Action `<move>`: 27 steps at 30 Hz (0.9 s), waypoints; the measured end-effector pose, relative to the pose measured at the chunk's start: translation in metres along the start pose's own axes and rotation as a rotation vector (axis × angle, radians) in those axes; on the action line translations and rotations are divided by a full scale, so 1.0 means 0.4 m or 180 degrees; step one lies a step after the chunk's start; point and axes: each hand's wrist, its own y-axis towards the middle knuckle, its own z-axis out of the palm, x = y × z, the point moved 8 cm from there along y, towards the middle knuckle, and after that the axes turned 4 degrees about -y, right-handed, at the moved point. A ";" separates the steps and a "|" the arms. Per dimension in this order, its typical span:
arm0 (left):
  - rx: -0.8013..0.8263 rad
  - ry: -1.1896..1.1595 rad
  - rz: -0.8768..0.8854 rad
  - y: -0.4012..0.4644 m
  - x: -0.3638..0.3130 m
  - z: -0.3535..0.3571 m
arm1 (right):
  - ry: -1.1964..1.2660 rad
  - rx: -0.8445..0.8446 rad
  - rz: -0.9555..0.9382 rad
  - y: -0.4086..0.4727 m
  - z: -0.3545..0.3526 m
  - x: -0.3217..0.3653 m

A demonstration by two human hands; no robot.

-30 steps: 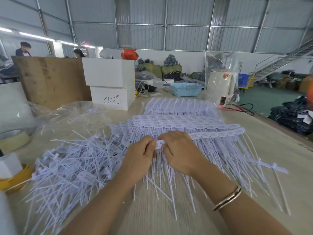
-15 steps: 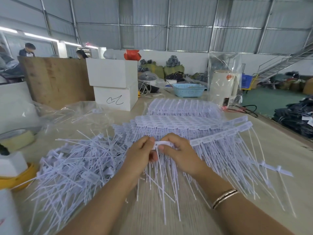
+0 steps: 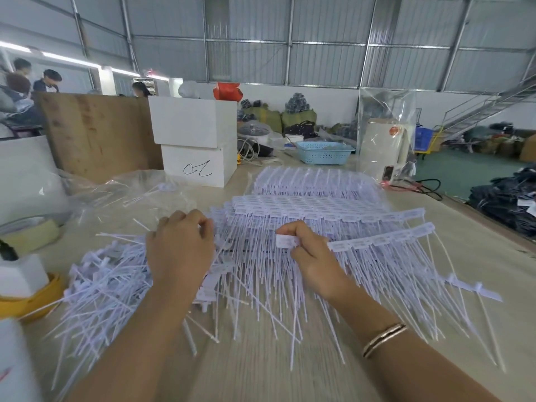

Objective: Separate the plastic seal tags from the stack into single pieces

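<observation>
Head view: the right hand [image 3: 311, 256] sits just right of centre, thumb and curled fingers pinching the end tag of a strip of joined seal tags [image 3: 380, 240] that runs off toward 3 o'clock, tails hanging toward the viewer. The left hand [image 3: 179, 245] is apart from it at 9 o'clock, fingers curled in; it seems to pinch a single seal tag [image 3: 220, 268] whose tail trails down toward 6 o'clock, though the grip itself is hidden behind the knuckles. Under and beyond both hands lies the stack of tag strips [image 3: 290, 210], spreading toward 12 o'clock on the pale tabletop [image 3: 493, 256]. At 8 o'clock a loose pile of separated tags [image 3: 104, 280] lies crisscrossed. A bangle [image 3: 384, 339] circles the right wrist. Around: clear plastic bag [image 3: 121, 195] at 10 o'clock, two stacked white boxes [image 3: 197, 146] at 11 o'clock, a blue basket [image 3: 324, 152] at 12 o'clock, a yellow tape roll [image 3: 32, 300] at the left edge, a wooden board [image 3: 98, 132] behind, with people beyond it
</observation>
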 end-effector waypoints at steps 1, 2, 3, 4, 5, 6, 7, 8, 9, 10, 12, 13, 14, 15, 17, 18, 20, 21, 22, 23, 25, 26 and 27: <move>0.0003 0.0275 -0.0007 -0.003 0.006 0.003 | -0.0036 0.0052 -0.0011 0.000 0.005 0.002; -0.0019 0.0431 0.0030 -0.007 0.005 0.005 | -0.0093 0.0079 -0.0025 0.000 0.009 0.002; -0.0086 0.0464 0.0115 -0.010 -0.004 0.002 | -0.0152 0.0090 -0.0056 0.001 0.013 0.001; -0.0145 0.0362 0.0240 -0.013 -0.020 -0.001 | -0.0166 0.0105 -0.0090 0.002 0.016 0.003; -0.0086 0.0061 0.0401 -0.015 -0.041 0.001 | -0.0113 0.0130 -0.0134 0.002 0.020 0.007; 0.0212 -0.0430 0.0522 -0.020 -0.065 0.016 | -0.0046 0.0151 -0.0169 0.002 0.024 0.011; 0.0733 -0.1024 0.0552 -0.032 -0.091 0.044 | -0.0011 0.0153 -0.0218 0.002 0.027 0.016; 0.1309 -0.1572 0.0517 -0.054 -0.120 0.076 | -0.0012 0.0146 -0.0270 0.002 0.028 0.022; 0.1693 -0.1883 0.0494 -0.079 -0.145 0.099 | -0.0017 0.0143 -0.0323 0.002 0.028 0.026; 0.1813 -0.2021 0.0507 -0.094 -0.162 0.111 | -0.0041 0.0148 -0.0379 0.002 0.027 0.028; 0.1697 -0.2208 0.0504 -0.098 -0.171 0.115 | -0.0198 0.0199 -0.0435 0.003 0.021 0.033; 0.1655 -0.2307 0.0498 -0.097 -0.172 0.114 | -0.0431 0.0235 -0.0408 0.004 0.015 0.032; 0.1660 -0.2380 0.0493 -0.096 -0.172 0.115 | -0.0783 0.0228 -0.0411 0.007 0.007 0.032; 0.1680 -0.2424 0.0501 -0.097 -0.173 0.118 | -0.1190 0.0205 -0.0486 0.010 0.003 0.035; 0.1692 -0.2440 0.0478 -0.099 -0.173 0.125 | -0.1899 0.0202 -0.0590 0.014 0.003 0.048; 0.1680 -0.2450 0.0449 -0.101 -0.171 0.127 | -0.2212 0.0184 -0.0606 0.015 0.004 0.054; 0.1583 -0.2486 0.0345 -0.097 -0.160 0.123 | -0.2884 0.0057 -0.0636 0.015 0.000 0.062; 0.1510 -0.2525 0.0275 -0.091 -0.151 0.120 | -0.3114 -0.0008 -0.0625 0.015 -0.006 0.066; 0.1460 -0.2563 0.0231 -0.084 -0.143 0.118 | -0.3181 -0.0040 -0.0571 0.017 -0.012 0.063; 0.1438 -0.2581 0.0230 -0.079 -0.138 0.116 | -0.3068 -0.0035 -0.0509 0.018 -0.015 0.060; 0.1406 -0.2578 0.0277 -0.080 -0.137 0.112 | -0.2373 0.0051 -0.0434 0.017 -0.005 0.053; 0.1376 -0.2599 0.0286 -0.081 -0.138 0.111 | -0.2002 0.0125 -0.0362 0.018 0.002 0.045; 0.1327 -0.2627 0.0269 -0.082 -0.139 0.111 | -0.1728 0.0193 -0.0292 0.019 0.010 0.039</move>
